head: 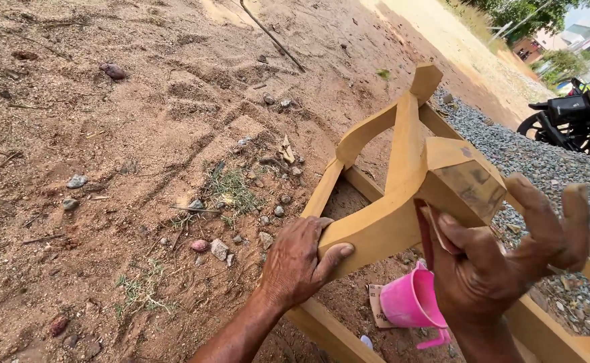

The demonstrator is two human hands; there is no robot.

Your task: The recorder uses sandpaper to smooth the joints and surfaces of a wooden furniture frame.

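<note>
- Presently, my left hand [298, 263] grips the tan-painted wooden chair frame [402, 175], tipped over sandy ground [106, 168].
- My right hand [503, 259], fingers spread, presses a sandpaper scrap [436, 232] to the leg end; I judge sanding underway.
- Next stroke needs steady bracing.

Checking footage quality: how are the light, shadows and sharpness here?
Head view: hard sunlight; the wooden frame casts dark shadow on the sand beneath; left hand sharp, right hand slightly soft, sky top right washed out.

Outdoor yard w/ sandy dirt ground [140, 134], gravel [543, 168], parked motorbike [577, 124].
</note>
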